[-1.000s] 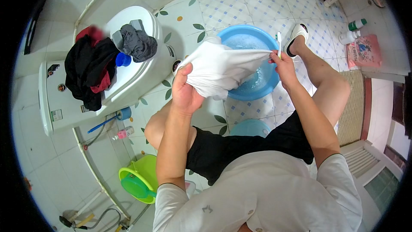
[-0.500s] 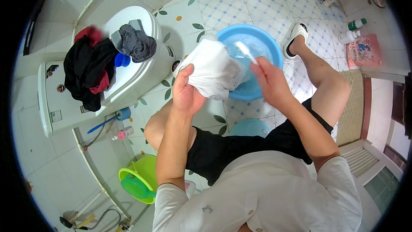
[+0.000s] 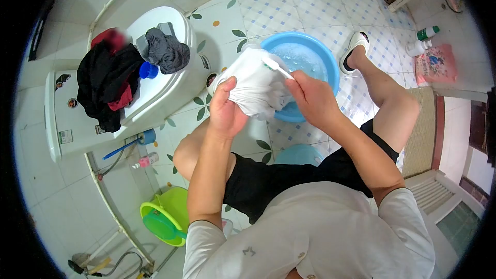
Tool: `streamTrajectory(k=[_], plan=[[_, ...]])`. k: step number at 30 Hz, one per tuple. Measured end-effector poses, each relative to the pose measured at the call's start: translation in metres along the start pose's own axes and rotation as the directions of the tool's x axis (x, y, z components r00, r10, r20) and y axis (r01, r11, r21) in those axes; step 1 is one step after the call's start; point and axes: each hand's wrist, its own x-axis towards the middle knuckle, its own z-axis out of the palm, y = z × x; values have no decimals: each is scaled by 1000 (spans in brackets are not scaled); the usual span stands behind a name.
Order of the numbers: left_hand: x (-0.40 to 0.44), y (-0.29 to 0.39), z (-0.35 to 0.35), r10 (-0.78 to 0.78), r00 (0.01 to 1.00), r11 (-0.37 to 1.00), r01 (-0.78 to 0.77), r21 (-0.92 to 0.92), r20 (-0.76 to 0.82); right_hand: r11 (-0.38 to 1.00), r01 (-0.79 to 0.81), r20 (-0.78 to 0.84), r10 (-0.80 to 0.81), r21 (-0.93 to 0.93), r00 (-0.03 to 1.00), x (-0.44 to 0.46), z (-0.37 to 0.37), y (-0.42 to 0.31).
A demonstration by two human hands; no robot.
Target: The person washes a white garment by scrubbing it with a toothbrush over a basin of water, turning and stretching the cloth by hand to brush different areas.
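Note:
My left hand [image 3: 227, 108] is closed on a bunched white cloth [image 3: 253, 85], which spreads out over and beyond my fingers. What kind of garment it is cannot be told. My right hand [image 3: 312, 98] grips the handle of a small white brush [image 3: 278, 68]. The brush head, with some green at its bristles, lies against the cloth's upper right part. Just behind both hands stands a blue basin [image 3: 333, 64] of sudsy water, and the cloth overlaps its left side.
Dark and red clothes [image 3: 108, 80], a grey cloth [image 3: 166, 51] and a blue cup [image 3: 148, 70] lie on the closed toilet lid [image 3: 178, 20]. A green bucket [image 3: 178, 201] stands at lower left. A light-blue tub [image 3: 299, 154] sits between my legs; bottles and a pink bag [image 3: 436, 64] are at right.
My right hand has moved left and slightly down, bringing the brush from above the basin onto the cloth. My left hand keeps its grip almost unmoved.

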Motion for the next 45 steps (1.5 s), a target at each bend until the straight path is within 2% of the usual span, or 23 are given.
streamTrajectory(k=[1,3,4,7,9,10,13,15,19,22,25,27,31,33,36,39,43,45], plan=[[-1,-1,-2,-13,1000,1000,13,-16,-2,1000,1,1,-1,-1,1000,-3,2,-1],[-1,-1,-2,-27,1000,999,27,-31,-2,986,127,53,-121,-110,991,-9,6,-1],[0,-1,0,-10,1000,1000,10,-23,-2,986,123,51,-118,-111,992,-11,7,-1],[1,0,8,12,1000,1000,-12,-6,0,989,97,52,-92,-115,994,-7,5,4],[-1,1,9,17,1000,1000,-17,4,-6,998,-54,-20,53,-31,998,9,-1,14],[-2,0,7,-5,1000,1000,5,-3,21,998,-54,-20,53,-30,998,8,-2,13],[2,-2,2,-24,998,1000,24,-8,55,1000,-9,-10,9,19,1000,1,0,1],[2,-3,3,-22,998,1000,23,-9,57,993,114,37,-114,-1,993,-7,7,-9],[0,-3,6,-11,1000,999,12,-43,16,996,39,-39,-42,-84,998,12,9,6],[0,-3,4,-1,1000,998,0,-65,-13,994,93,-84,-98,-55,992,12,8,0],[0,-2,4,4,1000,997,-4,-79,-1,981,171,-35,-175,-86,984,7,16,0],[0,-2,4,5,1000,997,-5,-80,8,994,103,-117,-108,-43,987,15,16,7],[-2,-3,5,-5,1000,997,3,-73,-18,993,113,-70,-114,-22,991,11,10,-3],[0,-4,6,-1,1000,995,1,-96,1,986,129,-10,-130,-104,991,6,12,-3],[0,-5,8,1,1000,998,-1,-66,-6,996,61,-86,-67,-70,994,23,9,13],[-1,-6,4,-30,1000,996,30,-79,-5,995,103,-81,-102,4,991,21,-1,2],[0,-4,10,-8,1000,996,9,-89,20,990,128,-28,-129,-56,991,12,7,7],[-1,-5,11,-6,1000,998,6,-64,9,998,45,-59,-48,-45,997,23,6,17]])
